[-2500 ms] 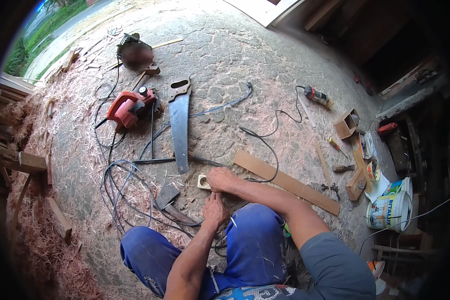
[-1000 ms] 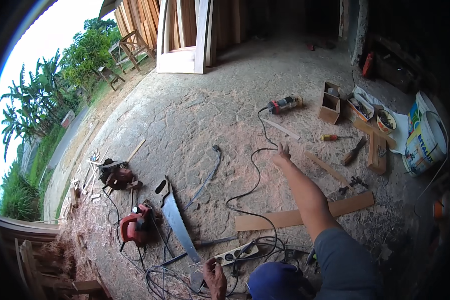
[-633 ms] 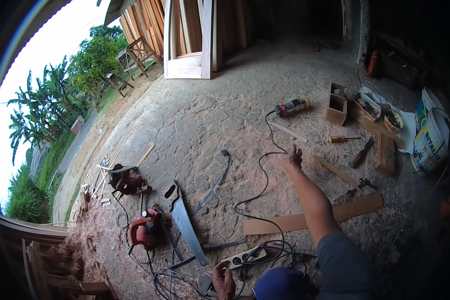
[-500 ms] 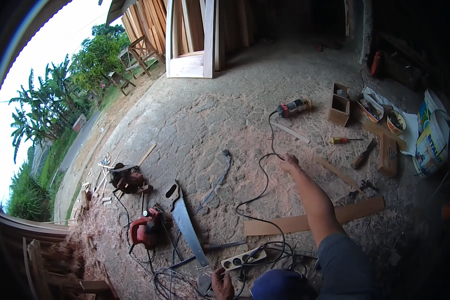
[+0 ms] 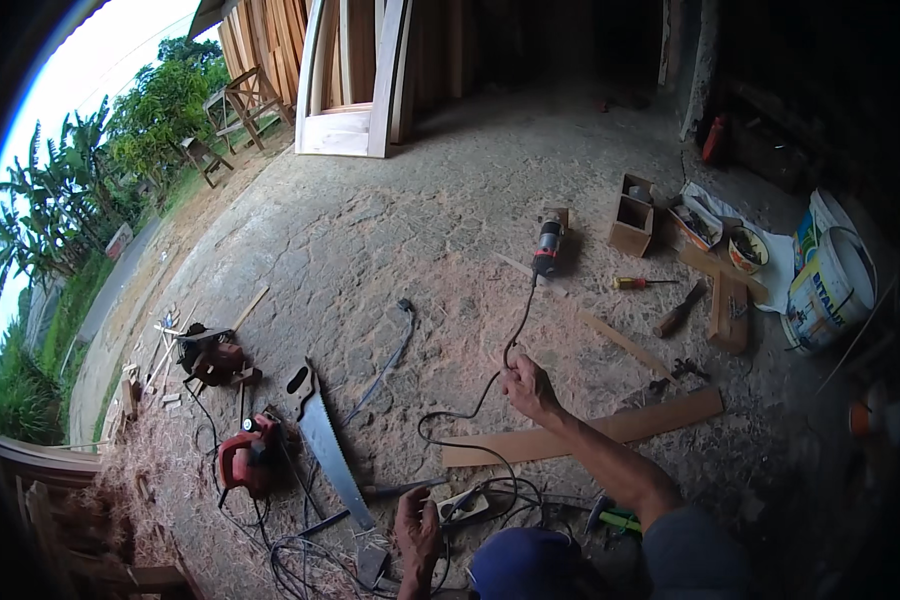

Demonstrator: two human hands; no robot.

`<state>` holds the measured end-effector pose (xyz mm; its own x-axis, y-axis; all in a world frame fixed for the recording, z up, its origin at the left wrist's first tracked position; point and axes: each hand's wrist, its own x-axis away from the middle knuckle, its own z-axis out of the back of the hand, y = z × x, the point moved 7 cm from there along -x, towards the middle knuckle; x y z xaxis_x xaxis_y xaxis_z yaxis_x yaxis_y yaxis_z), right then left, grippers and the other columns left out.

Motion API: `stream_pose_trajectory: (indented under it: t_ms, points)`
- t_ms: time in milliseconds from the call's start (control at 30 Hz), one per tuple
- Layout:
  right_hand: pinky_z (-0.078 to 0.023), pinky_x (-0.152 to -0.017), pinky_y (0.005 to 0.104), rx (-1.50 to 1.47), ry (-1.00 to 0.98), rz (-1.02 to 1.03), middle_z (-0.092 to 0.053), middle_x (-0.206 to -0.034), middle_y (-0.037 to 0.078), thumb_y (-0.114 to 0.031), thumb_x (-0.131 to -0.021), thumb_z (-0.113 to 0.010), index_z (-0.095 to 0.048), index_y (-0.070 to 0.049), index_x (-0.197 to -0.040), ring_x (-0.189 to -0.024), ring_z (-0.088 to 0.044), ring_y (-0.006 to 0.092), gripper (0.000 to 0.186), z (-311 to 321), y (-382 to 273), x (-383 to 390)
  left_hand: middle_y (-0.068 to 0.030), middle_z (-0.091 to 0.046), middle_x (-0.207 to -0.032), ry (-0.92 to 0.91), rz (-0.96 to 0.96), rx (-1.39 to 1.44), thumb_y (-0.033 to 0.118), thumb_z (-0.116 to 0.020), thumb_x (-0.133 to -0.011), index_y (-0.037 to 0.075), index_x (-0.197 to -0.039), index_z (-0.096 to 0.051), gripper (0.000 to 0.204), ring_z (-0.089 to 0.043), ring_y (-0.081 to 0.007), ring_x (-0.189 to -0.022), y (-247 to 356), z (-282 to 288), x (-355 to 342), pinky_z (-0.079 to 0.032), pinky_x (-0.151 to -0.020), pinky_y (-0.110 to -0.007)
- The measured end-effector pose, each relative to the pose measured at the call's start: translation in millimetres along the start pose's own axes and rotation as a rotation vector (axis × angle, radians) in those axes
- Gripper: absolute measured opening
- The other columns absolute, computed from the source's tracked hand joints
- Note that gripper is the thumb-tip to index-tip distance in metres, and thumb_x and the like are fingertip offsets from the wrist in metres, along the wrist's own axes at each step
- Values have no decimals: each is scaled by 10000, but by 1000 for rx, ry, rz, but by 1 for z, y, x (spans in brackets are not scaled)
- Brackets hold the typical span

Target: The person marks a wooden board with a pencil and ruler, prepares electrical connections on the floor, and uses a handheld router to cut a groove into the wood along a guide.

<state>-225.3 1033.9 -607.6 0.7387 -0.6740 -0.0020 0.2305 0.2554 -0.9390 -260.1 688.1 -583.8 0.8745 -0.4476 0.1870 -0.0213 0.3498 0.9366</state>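
My right hand (image 5: 532,390) is closed around the black power cord (image 5: 522,325) of a trim router. That router (image 5: 547,246) lies on the floor ahead, its cord end turned toward me. Low in the view, my left hand (image 5: 418,522) is raised with loosely bent fingers and nothing visible in them. Close to its right is a pale power strip (image 5: 462,507), among tangled cords. A handsaw (image 5: 330,455) lies left of that hand, and a flat wooden board (image 5: 580,435) lies under my right forearm.
A red power tool (image 5: 248,462) and a circular saw (image 5: 210,355) sit at left. At right are a screwdriver (image 5: 642,283), a brush-like tool (image 5: 682,308), a wooden box (image 5: 632,225) and a white bucket (image 5: 828,290). A door frame (image 5: 345,135) stands at the back.
My right hand has drawn back toward me with the cord. The router has swung round and slid nearer. My left hand has risen beside the power strip, and the view has shifted.
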Motion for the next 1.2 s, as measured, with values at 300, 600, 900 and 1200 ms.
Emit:
stream_pose_trajectory:
  t_ms: [300,600,900,1200]
  points:
    - [-547,-611,353,-24,-269,-113,-683,-773,143,-221,-1017,-464,-500,40,-1106,-668,-697,219,278,-17,-16,69,-153,-674,-1115,-113,-64,-176,109,-579,-946,5,-1221,-599,295,-654,-224,-992,24,-10,-12,-514,-878,-351]
    - [-553,-638,356,84,-85,-179,-690,-721,132,-449,-992,-554,-659,0,-875,-667,-705,232,476,48,64,-85,-127,-675,-1064,82,20,-536,77,-580,-912,5,-1190,-603,288,-660,-213,-931,-1,136,26,-525,-816,-351]
    - [-442,-1064,440,386,395,-433,-500,-1389,341,-723,-765,-678,-339,160,-1420,-1281,-538,429,1150,126,229,-304,-170,-646,-1176,483,325,-540,222,-583,-1006,-28,-1287,-582,376,-609,-300,-1055,6,333,198,-494,-917,-398]
    - [-400,-1083,391,156,310,-491,-410,-1502,238,-589,-784,-729,-161,64,-1534,-1341,-482,318,1145,99,277,-323,-217,-651,-1173,756,815,-981,154,-590,-915,-12,-1226,-616,354,-612,-355,-1081,9,320,405,-479,-953,-426]
